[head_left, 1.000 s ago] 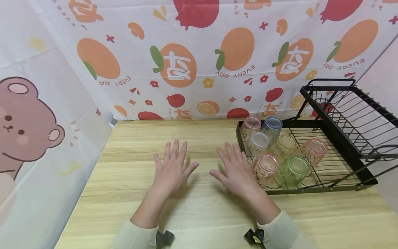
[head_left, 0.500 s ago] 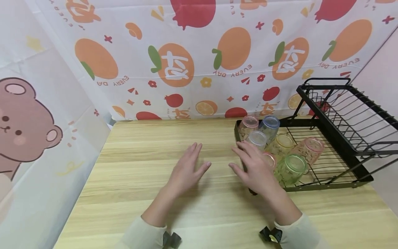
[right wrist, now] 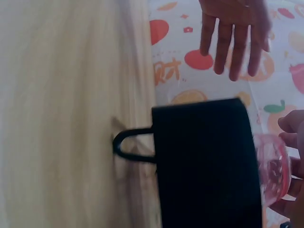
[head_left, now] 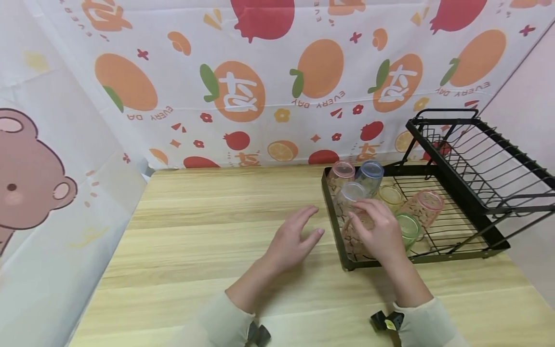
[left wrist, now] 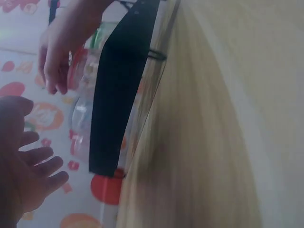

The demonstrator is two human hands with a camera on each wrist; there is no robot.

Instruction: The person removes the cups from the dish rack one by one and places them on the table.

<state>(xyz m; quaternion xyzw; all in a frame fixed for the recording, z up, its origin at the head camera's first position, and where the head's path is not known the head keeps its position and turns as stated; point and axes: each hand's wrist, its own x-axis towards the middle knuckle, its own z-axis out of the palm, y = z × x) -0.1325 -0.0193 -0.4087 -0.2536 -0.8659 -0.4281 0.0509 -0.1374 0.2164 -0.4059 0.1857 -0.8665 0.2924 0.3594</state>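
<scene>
My right hand (head_left: 383, 231) is over the front left corner of the dish rack, its bent fingers and thumb at the rim of an upside-down pink glass (head_left: 354, 241). The right wrist view shows fingers on either side of that pink glass (right wrist: 271, 166), with a gap at the upper fingers. Part of the glass is hidden behind the hand. My left hand (head_left: 292, 238) hovers over the table, left of the rack, holding nothing; its fingers are spread in the left wrist view.
The black two-tier dish rack (head_left: 459, 259) stands at the right on the wooden table (head_left: 195, 231). Other upturned glasses crowd its lower left: clear (head_left: 347, 197), blue (head_left: 370, 176), yellow (head_left: 391, 195), green (head_left: 409, 229) and pink ones. A fruit-print cloth (head_left: 277, 86) hangs behind.
Both hands have moved right from lying palm down, spread above the table. The right hand is now over the pink glass in the rack; the left has turned sideways and come closer to the rack.
</scene>
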